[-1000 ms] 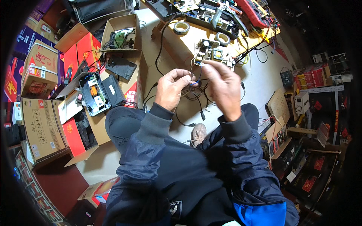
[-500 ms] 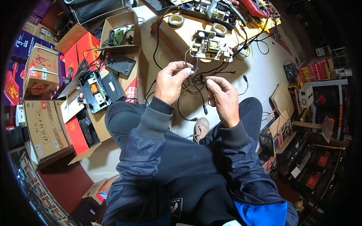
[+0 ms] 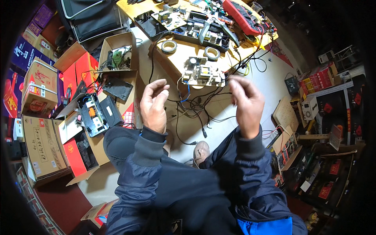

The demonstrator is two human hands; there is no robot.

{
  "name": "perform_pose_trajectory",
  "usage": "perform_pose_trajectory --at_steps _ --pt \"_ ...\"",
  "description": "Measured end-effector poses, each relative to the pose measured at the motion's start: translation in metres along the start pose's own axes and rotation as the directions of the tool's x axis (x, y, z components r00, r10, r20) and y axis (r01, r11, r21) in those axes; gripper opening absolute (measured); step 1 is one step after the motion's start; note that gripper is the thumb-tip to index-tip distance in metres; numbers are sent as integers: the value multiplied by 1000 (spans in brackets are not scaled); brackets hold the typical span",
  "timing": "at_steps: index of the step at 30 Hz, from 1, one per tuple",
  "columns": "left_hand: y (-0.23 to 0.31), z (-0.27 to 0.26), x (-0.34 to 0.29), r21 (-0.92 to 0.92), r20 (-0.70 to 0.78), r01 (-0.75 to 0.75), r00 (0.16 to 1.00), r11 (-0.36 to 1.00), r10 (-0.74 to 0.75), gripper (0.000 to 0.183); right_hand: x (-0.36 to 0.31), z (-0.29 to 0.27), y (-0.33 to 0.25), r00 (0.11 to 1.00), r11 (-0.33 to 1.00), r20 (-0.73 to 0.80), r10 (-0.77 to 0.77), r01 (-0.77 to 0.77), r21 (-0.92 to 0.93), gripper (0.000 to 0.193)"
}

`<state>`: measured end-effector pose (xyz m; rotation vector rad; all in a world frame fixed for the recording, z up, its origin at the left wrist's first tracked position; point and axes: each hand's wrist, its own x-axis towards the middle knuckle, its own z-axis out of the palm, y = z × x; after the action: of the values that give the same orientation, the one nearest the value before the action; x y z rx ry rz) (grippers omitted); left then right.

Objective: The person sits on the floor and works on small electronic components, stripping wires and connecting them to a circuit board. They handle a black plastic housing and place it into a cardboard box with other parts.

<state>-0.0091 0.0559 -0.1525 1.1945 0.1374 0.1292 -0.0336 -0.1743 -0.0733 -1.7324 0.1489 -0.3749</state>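
Yellow wooden table [image 3: 183,55]: top centre, carrying the pale rectangular circuit board [image 3: 196,72]!
Open brown cardboard box [image 3: 117,42]: upper left!

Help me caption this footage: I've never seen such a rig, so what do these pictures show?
There is no machine, just a person's bare hands. A wide fisheye camera, worn on the head, looks down, so straight edges bend. The left hand looks empty, its fingers loosely curled; the right hand is raised, but its fingertips are too blurred to tell what they hold. Ahead, a wooden table carries a circuit board near its edge, tape rolls and a red meter. Black cables lie below.
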Motion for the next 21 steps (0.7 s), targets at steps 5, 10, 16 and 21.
perform_pose_trajectory --at_steps 5,10,16,21 --pt "-1 3 1 -20 -41 -38 998 999 37 26 96 3 -4 874 696 372 -311 477 -537 24" --pt "-1 4 3 -71 -52 -5 999 997 1 22 134 21 3 796 553 592 -123 550 -626 23" --pt "-4 -2 4 -74 -31 -8 999 997 5 20 142 12 1 856 746 503 -119 412 -524 27" --pt "7 5 3 -27 -71 4 997 1000 -6 18 120 -8 -19 918 973 362 163 -211 97 20"
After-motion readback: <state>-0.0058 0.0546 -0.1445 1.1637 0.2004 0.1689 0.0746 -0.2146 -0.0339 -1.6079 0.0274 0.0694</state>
